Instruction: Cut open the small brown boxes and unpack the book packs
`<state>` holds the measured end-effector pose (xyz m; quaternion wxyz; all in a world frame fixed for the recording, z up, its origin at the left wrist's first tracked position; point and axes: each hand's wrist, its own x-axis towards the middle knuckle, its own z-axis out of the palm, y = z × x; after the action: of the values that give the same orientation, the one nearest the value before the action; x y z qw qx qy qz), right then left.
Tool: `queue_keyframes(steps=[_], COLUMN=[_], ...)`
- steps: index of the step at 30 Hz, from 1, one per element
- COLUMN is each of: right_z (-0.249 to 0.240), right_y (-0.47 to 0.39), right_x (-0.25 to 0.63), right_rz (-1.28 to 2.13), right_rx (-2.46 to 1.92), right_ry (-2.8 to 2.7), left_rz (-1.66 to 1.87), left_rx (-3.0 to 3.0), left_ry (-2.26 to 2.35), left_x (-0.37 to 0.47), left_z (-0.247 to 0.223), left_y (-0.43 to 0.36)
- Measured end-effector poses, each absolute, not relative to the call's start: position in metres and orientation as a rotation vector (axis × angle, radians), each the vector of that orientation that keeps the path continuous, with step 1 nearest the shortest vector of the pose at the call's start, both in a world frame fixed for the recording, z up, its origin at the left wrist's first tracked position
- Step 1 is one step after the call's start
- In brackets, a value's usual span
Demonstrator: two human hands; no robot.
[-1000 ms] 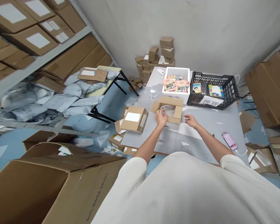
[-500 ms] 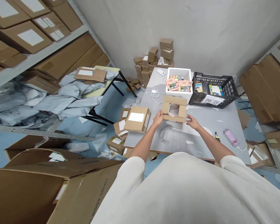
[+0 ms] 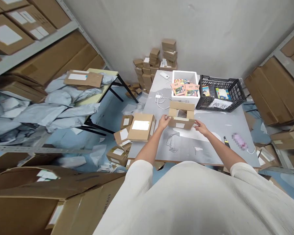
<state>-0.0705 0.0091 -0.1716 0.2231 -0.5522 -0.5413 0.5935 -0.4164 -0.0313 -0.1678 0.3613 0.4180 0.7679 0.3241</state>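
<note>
In the head view, a small cardboard box with its top flaps up is on the grey table, its front side with a white label turned towards me. Through the opening some pale material shows, too unclear to name. My left hand grips the box's left side, thumb near the top edge. At the right side, the fingers of my right hand close on the lower corner. Just behind stands a white foam box holding pink-covered books.
A black plastic crate with books stands at the back right. A closed carton sits at the table's left edge. A black-and-yellow cutter and a blurred pink object lie right. White cables trail behind. Large open cartons crowd the lower left.
The box has tipped so that its labelled front faces me. My right hand has come in from beside the box onto its right corner. The view has shifted slightly right.
</note>
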Motion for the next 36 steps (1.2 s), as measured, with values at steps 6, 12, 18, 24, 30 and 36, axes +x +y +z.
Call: queue_keyframes(steps=[6, 12, 18, 24, 30, 36], right_z=[-0.16, -0.161, -0.164, -0.157, -0.149, -0.132], right_y=[0.003, -0.004, -0.003, -0.017, -0.053, -0.076], right_x=[-0.075, -0.07, -0.055, -0.032, -0.027, -0.057], right_rz=[1.618, 1.556, 1.231, 0.946, 0.981, 0.867], right_rx=[-1.604, -1.714, -1.705, -1.676, -1.605, -1.434], right_ry=[-1.451, -1.427, -1.582, -1.578, -1.591, -1.815], left_rz=[0.745, 0.747, 0.89, 0.979, 1.155, 1.156], left_rx=[0.974, 1.118, 1.188, 1.19, 1.111, 1.205], left_ry=[2.198, 2.144, 2.149, 2.15, 2.158, 2.277], left_x=[-0.394, -0.369, -0.345, -0.312, -0.292, -0.304], left_z=[-0.182, -0.187, -0.169, -0.146, -0.132, -0.11], left_y=[-0.022, -0.046, -0.071, -0.098, -0.146, -0.196])
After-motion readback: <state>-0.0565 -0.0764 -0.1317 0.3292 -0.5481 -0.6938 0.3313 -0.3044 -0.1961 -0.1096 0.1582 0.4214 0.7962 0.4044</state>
